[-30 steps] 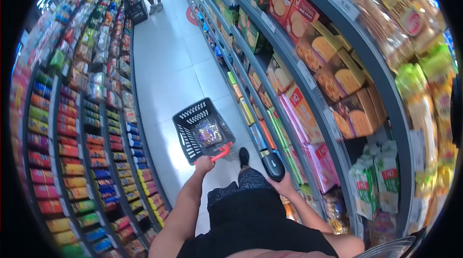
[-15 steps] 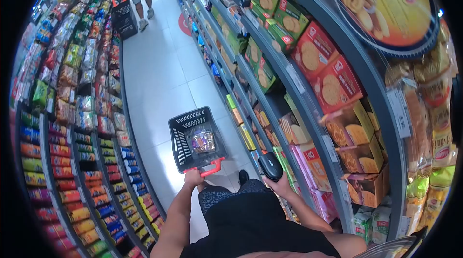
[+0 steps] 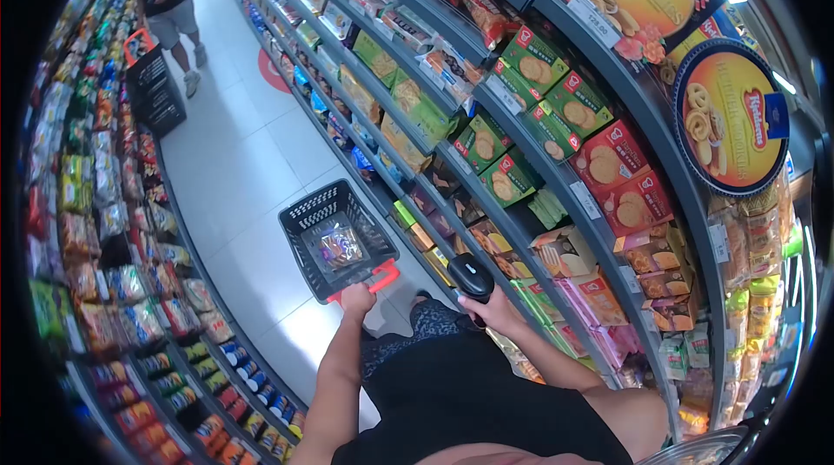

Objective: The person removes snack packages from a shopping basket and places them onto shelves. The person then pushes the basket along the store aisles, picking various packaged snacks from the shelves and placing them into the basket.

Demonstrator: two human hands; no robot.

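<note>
Left fingers (image 3: 354,293) closed on red handle (image 3: 386,276) of black basket (image 3: 302,250), in front of legs (image 3: 443,321); right fingers (image 3: 497,305) wrapped round black case (image 3: 470,276). Since last frames, person ahead (image 3: 170,18) looks nearer, so carry seems ongoing. Basket holds a shiny wrapped packet (image 3: 340,244); second basket (image 3: 154,87) beside that person, contents not visible.

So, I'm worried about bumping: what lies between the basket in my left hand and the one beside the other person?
Just bare floor tiles, in the head view, from your basket to the other basket.
</note>
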